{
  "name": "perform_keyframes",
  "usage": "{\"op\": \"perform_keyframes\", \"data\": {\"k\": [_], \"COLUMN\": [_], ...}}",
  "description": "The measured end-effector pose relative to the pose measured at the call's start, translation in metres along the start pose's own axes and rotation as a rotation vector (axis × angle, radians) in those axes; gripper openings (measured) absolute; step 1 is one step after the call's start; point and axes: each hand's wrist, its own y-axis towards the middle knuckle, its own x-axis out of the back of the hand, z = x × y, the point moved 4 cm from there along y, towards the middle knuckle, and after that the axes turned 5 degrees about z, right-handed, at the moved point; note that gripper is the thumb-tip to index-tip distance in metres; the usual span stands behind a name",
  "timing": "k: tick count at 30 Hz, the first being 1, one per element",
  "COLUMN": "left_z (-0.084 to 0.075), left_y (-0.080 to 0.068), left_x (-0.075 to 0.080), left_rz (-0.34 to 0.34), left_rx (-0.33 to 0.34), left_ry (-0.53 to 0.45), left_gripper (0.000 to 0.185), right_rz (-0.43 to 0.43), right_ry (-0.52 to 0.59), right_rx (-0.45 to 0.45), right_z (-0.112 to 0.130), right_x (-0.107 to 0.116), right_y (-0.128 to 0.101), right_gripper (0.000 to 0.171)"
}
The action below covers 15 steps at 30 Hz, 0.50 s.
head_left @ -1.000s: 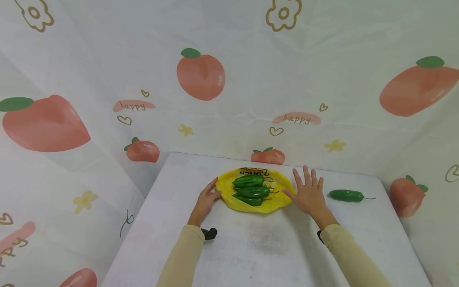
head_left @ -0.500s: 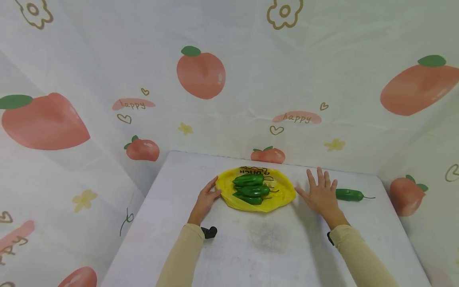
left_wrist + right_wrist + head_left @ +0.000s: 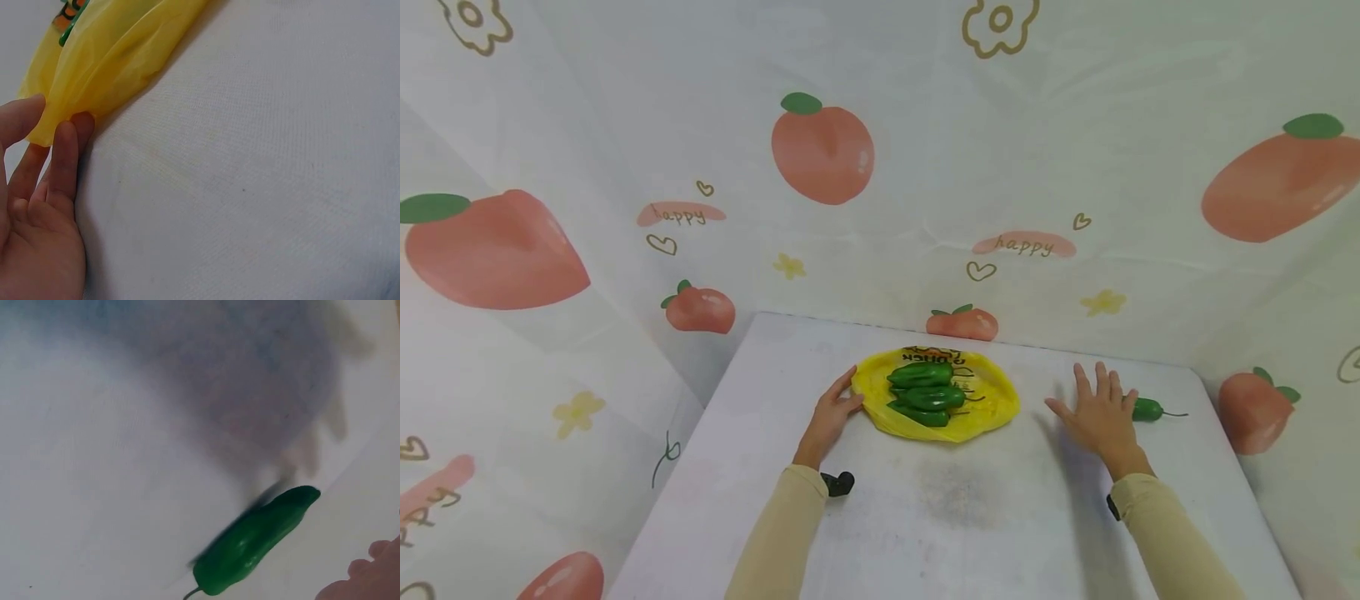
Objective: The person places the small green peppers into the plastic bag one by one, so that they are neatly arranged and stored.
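Note:
A yellow plastic bag (image 3: 992, 408) lies spread on the table, with several green peppers (image 3: 927, 397) in a pile on it. At the bag's left edge, my left hand (image 3: 831, 421) holds the yellow plastic between thumb and fingers; the left wrist view shows its gathered corner (image 3: 94, 81) there. My right hand (image 3: 1101, 421) is spread above the table, to the right of the bag. Past its fingers lies a single green pepper (image 3: 1146, 409), partly hidden by the hand in the head view. The right wrist view shows this pepper (image 3: 253, 540) whole, apart from the fingertips (image 3: 375, 569).
The white table (image 3: 955, 533) meets a backdrop (image 3: 917, 208) printed with fruit at the back and sides. A dark wrist mount (image 3: 838, 484) sticks out from the left sleeve. The right hand's shadow falls on the tabletop.
My right hand has moved right, away from the bag's right edge and toward the single pepper, now covering part of it. My left hand and the pile have stayed in place.

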Motion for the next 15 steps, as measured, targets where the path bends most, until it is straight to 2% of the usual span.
{"op": "perform_keyframes", "data": {"k": [10,15], "left_z": [-0.001,-0.002], "left_y": [0.0,-0.001], "left_x": [-0.001,0.0], "left_rz": [0.009,0.002], "left_rx": [-0.011,-0.018], "left_ry": [-0.02,-0.026], "left_gripper": [0.055,0.055], "right_rz": [-0.004,-0.049], "right_ry": [-0.002,-0.024], "right_rx": [-0.022,0.002], "right_z": [-0.021,-0.03], "right_x": [0.009,0.013], "right_y": [0.001,-0.003], "right_gripper": [0.095,0.09]}}
